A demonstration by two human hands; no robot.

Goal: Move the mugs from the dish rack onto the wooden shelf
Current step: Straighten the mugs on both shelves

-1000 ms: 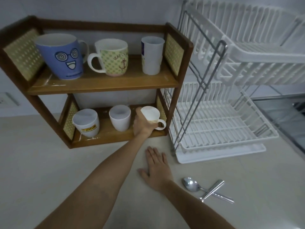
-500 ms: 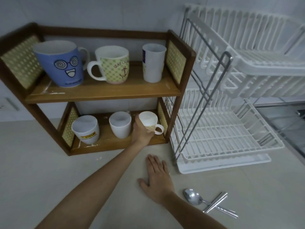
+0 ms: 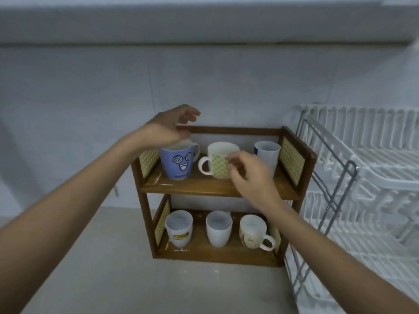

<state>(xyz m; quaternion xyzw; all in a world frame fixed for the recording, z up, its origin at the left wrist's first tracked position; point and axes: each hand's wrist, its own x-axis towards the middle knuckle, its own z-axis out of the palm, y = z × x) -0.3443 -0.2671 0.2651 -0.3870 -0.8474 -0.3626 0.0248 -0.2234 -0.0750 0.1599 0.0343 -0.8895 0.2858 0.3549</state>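
A two-tier wooden shelf [image 3: 217, 189] is shown standing on a pale worktop [image 3: 108, 279] against a tiled wall, with a white two-tier dish rack [image 3: 367, 200] just beside it at the right; no mug is seen in the visible part of the rack. Six mugs are held by the shelf. On the upper board, from left to right, are placed a blue mug with a cartoon face [image 3: 178, 163], a green-patterned mug [image 3: 217, 164] with its white handle turned left, and a tall white cup [image 3: 266, 154]. On the lower board are placed a white mug with a yellow label [image 3: 179, 230], a plain white cup [image 3: 218, 230], and a cream mug [image 3: 252, 232] with its handle turned to the right. The left hand [image 3: 167, 128] is raised over the rim of the blue mug, fingers loosely curled and spread, with nothing grasped. The right hand [image 3: 247, 175] is held in front of the green-patterned mug, thumb and fingers partly curled; whether the mug is touched cannot be told, and nothing is seen to be clasped. Both forearms are extended from the lower corners of the view.
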